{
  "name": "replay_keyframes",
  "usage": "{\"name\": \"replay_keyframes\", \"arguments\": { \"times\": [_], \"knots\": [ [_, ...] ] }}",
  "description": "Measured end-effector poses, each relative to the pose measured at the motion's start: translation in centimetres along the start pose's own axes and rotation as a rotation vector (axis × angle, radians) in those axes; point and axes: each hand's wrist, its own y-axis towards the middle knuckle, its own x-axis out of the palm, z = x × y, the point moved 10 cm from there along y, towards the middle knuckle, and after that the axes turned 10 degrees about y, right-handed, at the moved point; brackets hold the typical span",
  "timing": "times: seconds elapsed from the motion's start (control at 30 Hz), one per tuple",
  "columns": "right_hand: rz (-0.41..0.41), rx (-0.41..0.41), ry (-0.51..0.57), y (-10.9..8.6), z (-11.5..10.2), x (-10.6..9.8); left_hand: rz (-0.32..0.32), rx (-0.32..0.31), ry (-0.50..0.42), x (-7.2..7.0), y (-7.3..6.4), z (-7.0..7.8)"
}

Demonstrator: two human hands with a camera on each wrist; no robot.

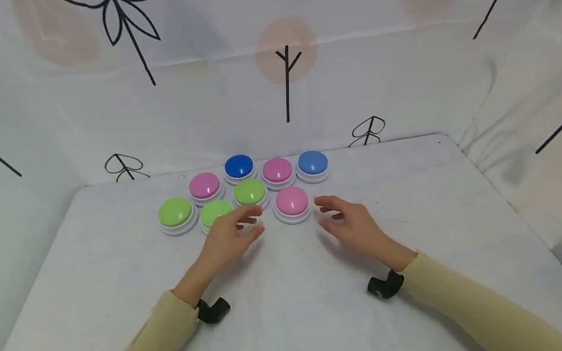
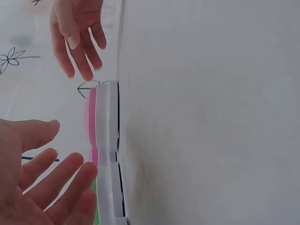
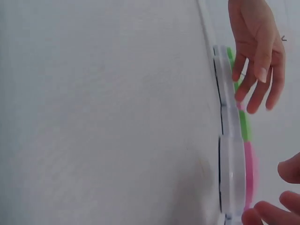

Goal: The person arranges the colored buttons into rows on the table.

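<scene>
Several round push buttons with coloured domes on white bases stand in a cluster at the back of the table. The front pink button [image 1: 292, 201] sits between my two hands. My left hand [image 1: 230, 236] hovers with relaxed fingers, partly covering a green button [image 1: 215, 211] in the head view; it holds nothing. To the right of the pink button, my right hand [image 1: 354, 226] is also held loosely, its fingers apart from the button. In the left wrist view the pink button [image 2: 107, 115] appears side-on between the hands. The right wrist view shows the pink button [image 3: 233, 173] near my right fingertips.
Behind and left are a green button [image 1: 175, 213], another green button [image 1: 249, 193], two pink buttons, a dark blue button [image 1: 239, 167] and a lighter blue button [image 1: 313, 164]. A patterned cloth [image 1: 217, 106] hangs behind the white table [image 1: 301, 316].
</scene>
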Motion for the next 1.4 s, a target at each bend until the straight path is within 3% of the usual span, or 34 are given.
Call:
{"name": "replay_keyframes", "arguments": {
  "times": [0.27,0.53,0.87,1.17,1.4],
  "knots": [
    [0.099,0.096,0.156,2.3,1.6,0.1,-0.042,-0.07,-0.164,1.6,2.5,-0.7],
    [0.132,0.158,0.209,4.2,2.4,0.8,-0.069,-0.058,-0.189,3.0,4.4,0.0],
    [0.095,0.171,0.305,5.4,3.3,1.9,-0.074,-0.075,-0.167,3.1,4.9,0.5],
    [0.059,0.197,0.289,5.2,3.3,2.0,-0.051,-0.113,-0.143,3.1,5.3,0.3],
    [0.08,0.172,0.274,5.2,3.0,1.8,-0.045,-0.146,-0.118,3.1,5.4,0.3]
  ]
}}
